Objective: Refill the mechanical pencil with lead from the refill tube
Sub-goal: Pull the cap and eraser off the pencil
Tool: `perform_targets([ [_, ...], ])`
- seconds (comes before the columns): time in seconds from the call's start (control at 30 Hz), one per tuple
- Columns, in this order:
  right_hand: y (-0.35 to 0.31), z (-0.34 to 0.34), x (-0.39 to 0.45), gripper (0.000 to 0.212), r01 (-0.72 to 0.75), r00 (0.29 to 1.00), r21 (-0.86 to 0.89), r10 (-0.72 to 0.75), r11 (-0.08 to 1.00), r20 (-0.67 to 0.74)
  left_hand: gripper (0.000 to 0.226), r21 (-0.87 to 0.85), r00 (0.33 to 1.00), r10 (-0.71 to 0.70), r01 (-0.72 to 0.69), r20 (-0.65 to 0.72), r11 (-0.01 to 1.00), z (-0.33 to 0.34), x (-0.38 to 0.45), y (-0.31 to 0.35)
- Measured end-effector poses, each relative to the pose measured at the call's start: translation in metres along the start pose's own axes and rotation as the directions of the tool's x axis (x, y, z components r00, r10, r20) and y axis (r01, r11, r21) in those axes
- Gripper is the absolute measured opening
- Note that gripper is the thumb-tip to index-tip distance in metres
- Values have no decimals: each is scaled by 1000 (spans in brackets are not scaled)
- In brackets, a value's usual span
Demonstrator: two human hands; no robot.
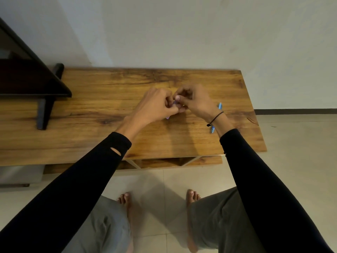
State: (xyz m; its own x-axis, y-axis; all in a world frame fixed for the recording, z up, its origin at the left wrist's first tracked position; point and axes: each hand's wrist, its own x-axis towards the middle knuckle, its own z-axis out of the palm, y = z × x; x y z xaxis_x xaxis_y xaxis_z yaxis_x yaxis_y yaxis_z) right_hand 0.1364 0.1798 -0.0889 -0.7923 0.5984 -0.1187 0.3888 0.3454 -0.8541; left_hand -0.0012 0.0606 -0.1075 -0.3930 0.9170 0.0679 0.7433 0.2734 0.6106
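Centrally above the wooden table (pixel 91 106), the left hand (pixel 156 105) and right hand (pixel 195 99) meet, fingers pinched together on a small purple lead refill tube (pixel 175 103). At four o'clock from them, a blue mechanical pencil (pixel 219 106) lies beneath the right wrist.

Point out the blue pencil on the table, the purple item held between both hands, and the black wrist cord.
blue pencil (pixel 220 106): head view, far end past the right wrist.
purple item (pixel 167 117): head view, tip below the left hand.
black wrist cord (pixel 216 117): head view, strand across the right wrist.
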Motion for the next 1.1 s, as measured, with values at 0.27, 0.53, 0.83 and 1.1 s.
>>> perform_targets([
  [0.27, 3, -1, 4, 9, -126, 986, 264, 149, 956, -71, 17, -376, 986, -48, 106, 161, 920, -12, 1, -12],
  [0.53, 13, 3, 13, 15, -265, 938, 325, 321, 908, -133, 14, -311, 983, -36, 91, 181, 946, -15, 3, -23],
  [0.83, 5, 40, 3, 8, -191, 975, -440, 116, 878, -191, 23, -264, 992, -75, 100, 104, 959, -16, 2, -27],
  [1.1, -12, 25, 4, 66, -31, 896, 955, 431, 294, -103, 5, -409, 995, 12, -52, -99, 911, -15, 3, -3],
])
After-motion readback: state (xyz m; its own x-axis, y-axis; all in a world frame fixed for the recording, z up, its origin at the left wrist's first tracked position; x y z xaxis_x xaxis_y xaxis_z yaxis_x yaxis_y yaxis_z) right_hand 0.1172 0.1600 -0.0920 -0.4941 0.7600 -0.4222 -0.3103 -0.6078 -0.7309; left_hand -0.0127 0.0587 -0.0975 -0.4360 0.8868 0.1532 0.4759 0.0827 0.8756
